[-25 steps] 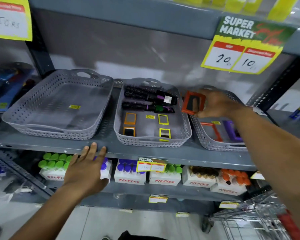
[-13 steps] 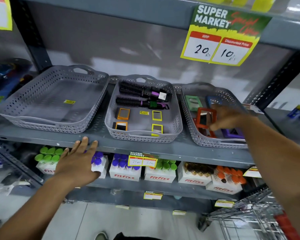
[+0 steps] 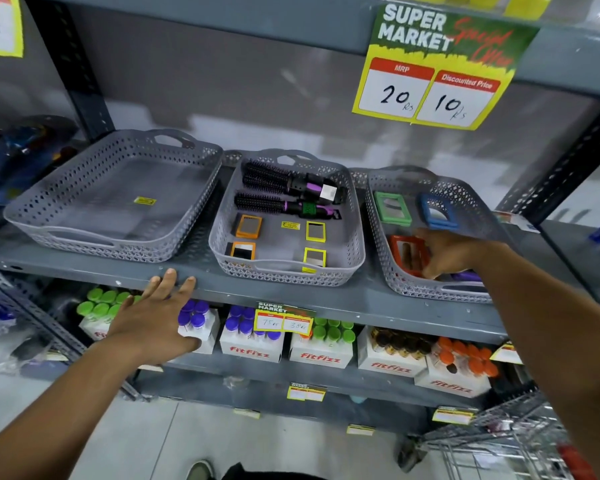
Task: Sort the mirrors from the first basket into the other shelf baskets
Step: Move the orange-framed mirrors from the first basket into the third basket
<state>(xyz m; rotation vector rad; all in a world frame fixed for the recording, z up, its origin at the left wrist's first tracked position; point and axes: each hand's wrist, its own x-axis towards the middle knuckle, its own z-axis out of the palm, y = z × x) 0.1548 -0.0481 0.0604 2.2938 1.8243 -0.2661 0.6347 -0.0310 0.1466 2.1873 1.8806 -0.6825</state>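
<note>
Mirrors were distributed across two of three grey perforated baskets on the shelf (image 3: 326, 299). In the right basket (image 3: 392, 271), a red-framed mirror (image 3: 406, 252) was gripped by the right hand (image 3: 447, 251), the fingers closed on its right edge, the mirror tilted and lying directly to the left of the palm. Behind the hand, a green-framed mirror (image 3: 392, 207) and a blue-framed mirror (image 3: 438, 211) were located near the rear wall, apart from each other. In the middle basket (image 3: 219, 237), two orange-framed mirrors (image 3: 248, 226) and two yellow-framed mirrors (image 3: 315, 231) were laid flat in front of two round hairbrushes (image 3: 284, 194). The left basket (image 3: 118, 237) held only a yellow sticker. The left hand (image 3: 156, 317) was held open, fingers spread, its fingertips at the front edge of the shelf.
</note>
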